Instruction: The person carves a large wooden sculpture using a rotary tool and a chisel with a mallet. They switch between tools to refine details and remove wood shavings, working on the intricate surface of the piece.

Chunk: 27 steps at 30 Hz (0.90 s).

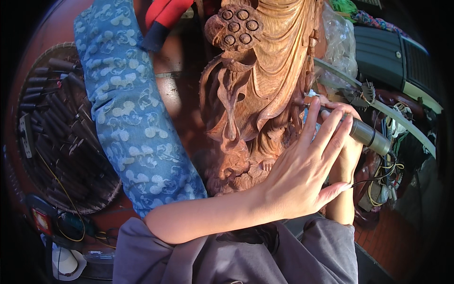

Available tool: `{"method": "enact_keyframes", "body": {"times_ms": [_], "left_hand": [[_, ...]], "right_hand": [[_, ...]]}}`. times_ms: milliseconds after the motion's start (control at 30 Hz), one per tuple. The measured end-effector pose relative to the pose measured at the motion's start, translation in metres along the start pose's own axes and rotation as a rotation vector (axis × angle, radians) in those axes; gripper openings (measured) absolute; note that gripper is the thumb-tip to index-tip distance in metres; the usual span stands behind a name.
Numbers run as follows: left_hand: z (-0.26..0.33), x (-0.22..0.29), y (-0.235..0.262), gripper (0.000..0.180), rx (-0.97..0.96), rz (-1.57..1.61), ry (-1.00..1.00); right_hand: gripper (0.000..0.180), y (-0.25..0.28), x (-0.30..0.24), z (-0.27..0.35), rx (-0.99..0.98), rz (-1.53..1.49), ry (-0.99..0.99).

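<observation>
A large carved wooden statue [279,61] lies before me, with flowing drapery folds and a round lotus seed pod [238,27]. Beside its right edge, my right hand [349,154] is closed around a dark cylindrical rotary tool [365,134] with a cord at its back end. The tool's front end points at the carving, but fingers partly cover it. My left arm crosses in front of me. My left hand [300,173] lies over the right hand and the tool with its fingers stretched out and apart, gripping nothing; it hides part of the right hand.
To the left are a long blue patterned cushion [130,109] and a round basket [118,191] full of dark-handled tools. A red and dark cloth item [163,21] lies at the top. On the right are a clear plastic bag [339,42], a dark box [378,54] and tangled cords [397,116].
</observation>
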<state>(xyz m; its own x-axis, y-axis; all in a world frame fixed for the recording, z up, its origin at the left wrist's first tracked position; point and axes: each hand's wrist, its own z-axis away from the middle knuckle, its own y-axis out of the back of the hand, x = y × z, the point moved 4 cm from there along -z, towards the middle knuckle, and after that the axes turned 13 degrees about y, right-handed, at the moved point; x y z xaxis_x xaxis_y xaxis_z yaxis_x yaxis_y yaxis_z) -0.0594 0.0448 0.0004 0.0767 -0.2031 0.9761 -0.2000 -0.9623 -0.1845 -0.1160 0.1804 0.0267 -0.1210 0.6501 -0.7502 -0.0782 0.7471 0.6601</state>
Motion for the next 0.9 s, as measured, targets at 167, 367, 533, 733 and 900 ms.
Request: {"method": "enact_keyframes", "body": {"times_ms": [167,367,533,733,900], "left_hand": [[-0.003,-0.004,0.002,0.091,-0.024,0.012,0.024],[0.006,0.0,0.001,0.091,-0.003,0.014,-0.004],[0.0,-0.006,0.003,0.093,-0.032,0.027,0.016],[0.003,-0.003,0.002,0.094,-0.006,0.011,0.003],[0.006,-0.004,0.001,0.095,-0.021,0.031,-0.021]], "right_hand": [[0.023,-0.009,-0.01,-0.005,-0.014,-0.019,-0.009],[0.025,-0.001,-0.006,0.001,-0.078,0.184,0.13],[0.026,-0.005,-0.008,0.001,0.029,0.02,0.013],[0.025,-0.004,-0.01,0.0,-0.034,0.13,0.115],[0.026,-0.002,-0.008,0.004,0.008,0.032,0.112]]}}
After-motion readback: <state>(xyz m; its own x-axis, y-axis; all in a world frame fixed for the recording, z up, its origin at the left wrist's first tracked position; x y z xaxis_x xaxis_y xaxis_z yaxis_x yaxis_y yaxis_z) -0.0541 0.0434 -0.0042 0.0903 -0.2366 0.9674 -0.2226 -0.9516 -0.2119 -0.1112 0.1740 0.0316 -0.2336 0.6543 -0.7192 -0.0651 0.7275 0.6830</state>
